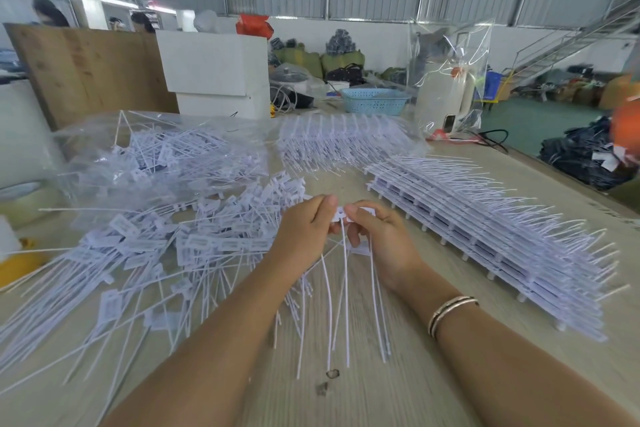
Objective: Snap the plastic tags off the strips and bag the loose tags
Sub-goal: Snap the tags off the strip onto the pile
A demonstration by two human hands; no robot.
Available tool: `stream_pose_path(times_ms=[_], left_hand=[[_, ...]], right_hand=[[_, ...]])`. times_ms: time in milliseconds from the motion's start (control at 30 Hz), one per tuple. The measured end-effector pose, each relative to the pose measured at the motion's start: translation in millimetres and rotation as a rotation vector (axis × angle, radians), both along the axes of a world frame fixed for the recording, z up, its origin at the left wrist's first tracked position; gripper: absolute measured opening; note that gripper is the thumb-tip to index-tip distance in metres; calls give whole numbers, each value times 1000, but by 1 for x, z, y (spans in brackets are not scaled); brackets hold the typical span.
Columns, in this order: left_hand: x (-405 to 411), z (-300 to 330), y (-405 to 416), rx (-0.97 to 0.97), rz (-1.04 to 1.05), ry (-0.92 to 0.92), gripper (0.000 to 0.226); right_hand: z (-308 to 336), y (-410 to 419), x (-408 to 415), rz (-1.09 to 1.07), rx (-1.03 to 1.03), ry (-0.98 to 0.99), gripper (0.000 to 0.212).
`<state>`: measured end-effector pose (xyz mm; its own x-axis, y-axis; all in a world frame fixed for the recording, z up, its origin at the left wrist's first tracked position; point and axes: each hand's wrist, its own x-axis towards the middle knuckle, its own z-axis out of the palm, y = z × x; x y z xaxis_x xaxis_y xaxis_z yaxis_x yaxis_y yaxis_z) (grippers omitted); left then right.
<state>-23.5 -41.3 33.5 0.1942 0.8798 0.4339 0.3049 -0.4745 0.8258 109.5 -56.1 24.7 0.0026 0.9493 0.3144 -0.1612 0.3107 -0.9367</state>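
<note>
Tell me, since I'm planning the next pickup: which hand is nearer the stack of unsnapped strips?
Right. The right hand sits just beside the stack of strips, while the left hand is farther off, over the loose tags.

Head camera looks forward and down, close over the table (398, 392)

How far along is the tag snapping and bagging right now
Partway. A big pile of loose tags already lies on the table, and a clear bag behind it holds more. The left hand and right hand are gripping a strip between them. A long stack of unsnapped strips still waits to the right, and the loose pile still needs bagging.
</note>
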Motion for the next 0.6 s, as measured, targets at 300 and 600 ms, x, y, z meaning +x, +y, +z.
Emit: stream_pose_path(times_ms=[300,600], left_hand=[[4,-5,4,35,36,-18,39],[1,-3,4,21,98,-58,45]], right_hand=[[-2,0,-2,15,29,57,16],[-2,10,17,-159,-13,159,15]])
